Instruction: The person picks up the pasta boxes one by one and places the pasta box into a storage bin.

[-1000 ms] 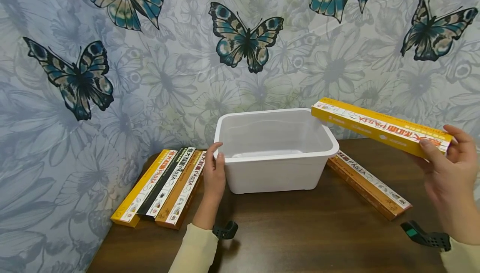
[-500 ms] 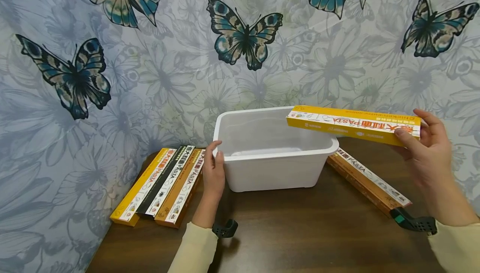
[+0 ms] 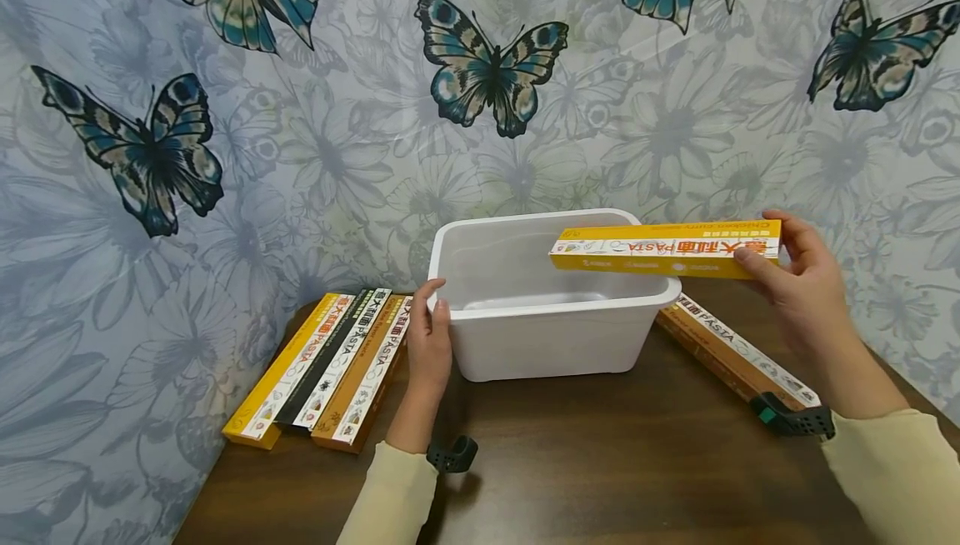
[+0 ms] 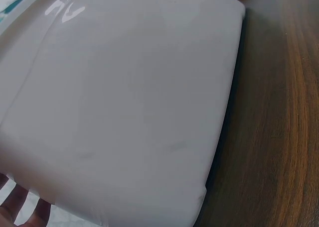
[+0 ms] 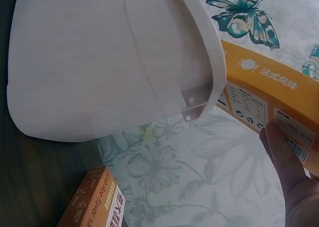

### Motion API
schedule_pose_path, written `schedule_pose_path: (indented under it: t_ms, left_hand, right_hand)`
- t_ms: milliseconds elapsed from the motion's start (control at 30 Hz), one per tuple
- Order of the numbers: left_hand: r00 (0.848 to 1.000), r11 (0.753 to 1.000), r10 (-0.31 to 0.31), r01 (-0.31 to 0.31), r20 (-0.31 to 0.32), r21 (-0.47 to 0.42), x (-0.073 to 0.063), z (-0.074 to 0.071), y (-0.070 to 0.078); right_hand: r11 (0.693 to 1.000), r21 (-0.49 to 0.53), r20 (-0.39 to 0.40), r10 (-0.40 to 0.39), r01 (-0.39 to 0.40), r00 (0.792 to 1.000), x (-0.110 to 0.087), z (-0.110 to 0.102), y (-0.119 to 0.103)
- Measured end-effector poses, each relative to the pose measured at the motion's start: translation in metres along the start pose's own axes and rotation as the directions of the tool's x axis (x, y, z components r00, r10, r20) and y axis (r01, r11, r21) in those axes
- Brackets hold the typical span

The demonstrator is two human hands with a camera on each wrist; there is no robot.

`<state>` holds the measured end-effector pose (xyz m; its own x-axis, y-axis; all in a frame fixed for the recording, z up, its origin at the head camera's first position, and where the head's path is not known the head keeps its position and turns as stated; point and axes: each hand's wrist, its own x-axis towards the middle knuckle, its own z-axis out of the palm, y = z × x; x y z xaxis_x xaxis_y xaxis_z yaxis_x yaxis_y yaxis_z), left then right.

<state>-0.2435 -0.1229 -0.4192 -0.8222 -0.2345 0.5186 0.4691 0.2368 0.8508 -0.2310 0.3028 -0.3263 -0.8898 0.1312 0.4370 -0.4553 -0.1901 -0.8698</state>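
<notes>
A white plastic tub [image 3: 551,343] stands upright on the brown table. My left hand [image 3: 431,345] grips its left end, thumb on the near side and a finger over the rim; in the left wrist view more fingers [image 4: 38,213] show at the tub's lower-left edge. My right hand [image 3: 806,287] holds a yellow pasta box [image 3: 663,249] by its right end, thumb on the printed front. The box lies nearly level, its left half over the tub's opening and its right half past the right rim. In the right wrist view the same yellow box [image 5: 279,82] passes behind the tub's rim.
Left of the tub, a yellow box [image 3: 281,378], a black box [image 3: 330,366] and a brown box [image 3: 363,378] lie side by side. Another brown pasta box [image 3: 738,349] lies slanted at the right, partly under my right wristband [image 3: 791,416] in view. A butterfly-patterned backdrop [image 3: 495,170] rises behind the table.
My right hand has carried the yellow pasta box leftward from beside the tub to over its opening, turning it from slanted to nearly level. My left hand stays on the tub.
</notes>
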Motion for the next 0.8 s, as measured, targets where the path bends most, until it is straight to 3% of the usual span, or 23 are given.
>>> schedule_pose_path:
  t_ms: [233, 333, 500, 667, 800]
  left_hand:
    - [1.0, 1.0, 0.005, -0.005, -0.009, 0.002, 0.001, 0.001, 0.0]
    - [1.0, 1.0, 0.006, -0.006, -0.009, 0.001, 0.001, 0.0, -0.001]
    - [1.0, 1.0, -0.004, 0.004, -0.003, 0.0, 0.0, 0.0, -0.001]
    - [1.0, 1.0, -0.007, 0.007, 0.002, 0.004, 0.001, 0.0, -0.001]
    - [1.0, 1.0, -0.011, 0.011, 0.006, 0.008, 0.002, 0.0, -0.001]
  right_hand:
    - [0.997, -0.078, 0.03, 0.014, -0.011, 0.999, 0.009, 0.006, 0.006]
    - [0.983, -0.182, 0.042, 0.032, -0.024, 0.999, 0.013, 0.01, 0.008]
    - [0.93, -0.365, 0.058, 0.075, -0.049, 0.995, 0.02, 0.016, 0.011]
    - [0.904, -0.422, 0.082, 0.107, -0.062, 0.991, 0.027, 0.021, 0.015]
    - [0.825, -0.562, 0.111, 0.145, -0.058, 0.983, 0.032, 0.024, 0.018]
